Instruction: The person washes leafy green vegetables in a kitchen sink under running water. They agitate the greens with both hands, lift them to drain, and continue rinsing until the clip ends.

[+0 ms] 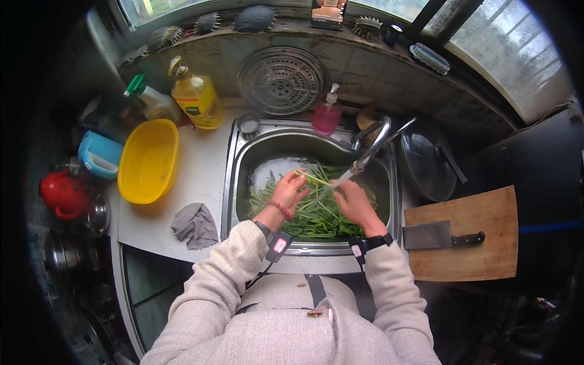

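Over a stainless steel sink, both hands hold a pale green stalk of leafy greens between them. My left hand, with a red bead bracelet at the wrist, pinches the stalk's left end. At its right end, my right hand has its fingers closed beside the stream of water. The water runs from the curved faucet. Leafy greens lie in the basin below, partly in water. The right fingertips are partly hidden by the water.
On the left counter are a yellow plastic basin, a grey cloth and a yellow pump bottle. A cleaver rests on a wooden cutting board at the right. A pink soap bottle stands behind the sink, near a glass lid.
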The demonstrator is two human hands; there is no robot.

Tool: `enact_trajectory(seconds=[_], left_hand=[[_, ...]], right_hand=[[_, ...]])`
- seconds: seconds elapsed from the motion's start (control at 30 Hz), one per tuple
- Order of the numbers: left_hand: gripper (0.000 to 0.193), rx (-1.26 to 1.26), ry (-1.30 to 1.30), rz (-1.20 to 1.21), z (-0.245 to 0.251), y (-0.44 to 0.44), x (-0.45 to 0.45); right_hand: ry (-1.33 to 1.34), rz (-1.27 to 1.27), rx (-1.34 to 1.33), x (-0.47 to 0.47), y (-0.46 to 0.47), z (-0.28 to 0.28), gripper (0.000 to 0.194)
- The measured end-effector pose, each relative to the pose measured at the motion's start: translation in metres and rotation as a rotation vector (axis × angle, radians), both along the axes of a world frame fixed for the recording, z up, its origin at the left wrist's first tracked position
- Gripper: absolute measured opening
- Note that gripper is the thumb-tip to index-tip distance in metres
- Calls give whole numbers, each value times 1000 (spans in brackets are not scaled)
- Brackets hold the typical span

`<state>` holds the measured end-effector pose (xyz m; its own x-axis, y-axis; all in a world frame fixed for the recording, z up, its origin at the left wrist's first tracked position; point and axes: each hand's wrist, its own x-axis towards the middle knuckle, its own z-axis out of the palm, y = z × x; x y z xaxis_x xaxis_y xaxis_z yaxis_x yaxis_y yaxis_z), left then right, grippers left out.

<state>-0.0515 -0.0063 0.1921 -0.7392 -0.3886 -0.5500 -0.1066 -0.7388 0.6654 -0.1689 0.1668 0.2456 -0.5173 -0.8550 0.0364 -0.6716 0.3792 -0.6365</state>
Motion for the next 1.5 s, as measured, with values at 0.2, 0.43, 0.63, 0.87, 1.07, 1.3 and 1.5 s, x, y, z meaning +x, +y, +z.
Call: enact_trajectory(seconds=[0.2,0.43,0.63,0.87,1.07,1.3,1.5], left_hand=[[69,51,-424,-82,-28,-7,11],[62,33,-415,-42,-40,-11,15],[55,61,-357,-27,-43,-12,17],[49,94,-318,-27,-36,-10,22],[34,131,-237,-164,-26,-7,23],[34,131,-226,-220,-18,-2,22],[35,217,-155,-186,-21,5,13]], right_hand=[[-12,-20,268,4,16,-57,48],[-178,60,315,1,21,-60,37],[-216,62,333,2,17,-53,35],[-256,80,370,2,19,-55,36],[-281,65,345,5,22,-52,37],[-290,60,374,5,23,-49,37],[-311,50,354,8,25,-53,37]])
